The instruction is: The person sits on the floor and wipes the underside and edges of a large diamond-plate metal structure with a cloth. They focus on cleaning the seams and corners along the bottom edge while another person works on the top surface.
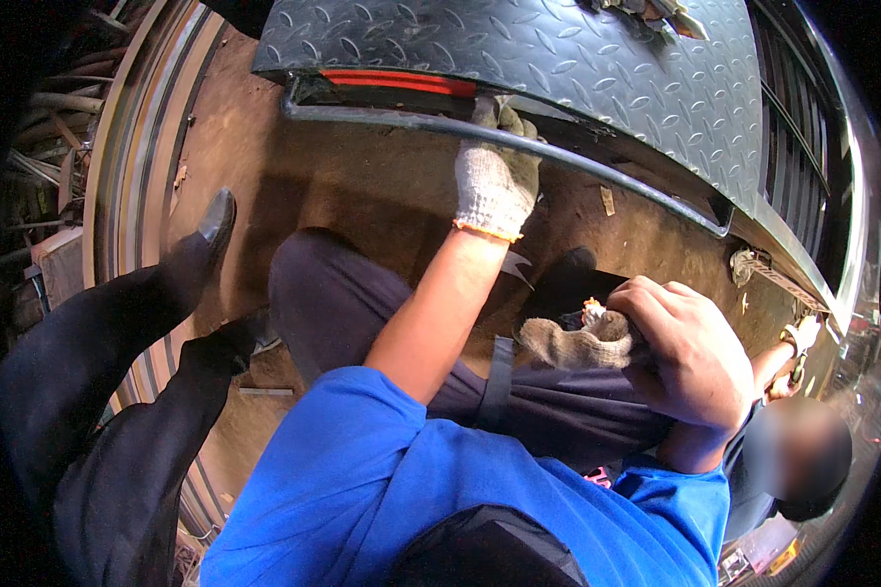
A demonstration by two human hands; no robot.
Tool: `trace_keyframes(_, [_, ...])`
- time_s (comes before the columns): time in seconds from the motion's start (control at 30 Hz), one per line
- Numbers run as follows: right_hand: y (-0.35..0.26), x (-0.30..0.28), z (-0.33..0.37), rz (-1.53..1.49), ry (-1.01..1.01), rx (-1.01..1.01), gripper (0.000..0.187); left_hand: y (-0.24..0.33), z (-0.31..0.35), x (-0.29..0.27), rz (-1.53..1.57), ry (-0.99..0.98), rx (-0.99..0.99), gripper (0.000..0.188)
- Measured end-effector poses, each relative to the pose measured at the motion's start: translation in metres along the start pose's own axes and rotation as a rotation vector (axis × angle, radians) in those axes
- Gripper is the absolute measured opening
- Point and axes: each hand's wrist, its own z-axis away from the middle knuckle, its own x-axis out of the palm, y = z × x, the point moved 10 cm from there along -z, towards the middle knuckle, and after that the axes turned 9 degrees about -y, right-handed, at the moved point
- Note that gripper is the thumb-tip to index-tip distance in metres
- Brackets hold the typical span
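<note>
A worker in a blue shirt (382, 489) reaches up with a gloved left hand (494, 181), its fingers curled over a thin metal rail (558, 155) that runs along the lower edge of a grey checker-plate deck (558, 59). A red strip (396, 81) shows under the deck's left end, just above the rail. The bare right hand (690, 352) is closed around a loose knit glove (573, 342), bunched up and held low against the dark trousers (362, 303), well apart from the rail. The glove's cuff and fingers trail out to the left of the fist.

Below the rail lies a brown dirt floor (343, 186) with scraps of debris. A second person's dark legs and shoe (215, 220) stand at the left, beside a curved metal track (127, 166). Another person (793, 450), partly seen, is at the lower right.

The risk from here, by appearance: only one hand is protected. If the bare right hand goes to the rail or the plate edge before the glove is on, a burr or sharp edge could cut it. The left grip takes the reach on a thin bar; a slip there could drop the arm against the deck's edge. The nearby shoe leaves little room to step back.
</note>
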Motion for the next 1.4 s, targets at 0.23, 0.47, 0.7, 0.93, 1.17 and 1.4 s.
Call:
trace_keyframes(0.23, [0.002,0.0,-0.012,0.019,-0.061,0.018,0.05,-0.099,0.079,-0.035,-0.781,-0.24,-0.319,0.02])
trace_keyframes(0.47, [0.0,0.001,-0.011,0.031,-0.057,0.003,0.049,0.018,0.022,-0.061,-1.455,-0.11,-0.104,0.021])
trace_keyframes(0.7, [-0.015,0.003,-0.024,0.055,-0.102,-0.057,0.051,0.036,0.019,-0.081,-1.827,-0.311,-0.376,0.043])
trace_keyframes(0.93, [-0.023,0.008,-0.026,0.057,-0.148,-0.046,0.046,0.055,0.001,-0.118,-1.477,-0.317,-0.182,0.048])
trace_keyframes(1.17, [-0.013,0.01,-0.026,0.067,-0.14,0.014,0.042,0.041,0.023,-0.069,-1.141,-0.154,-0.42,0.043])
trace_keyframes(1.4, [-0.005,0.01,-0.03,0.076,-0.112,0.021,0.045,0.025,0.031,-0.041,-0.768,-0.309,-0.429,0.041])
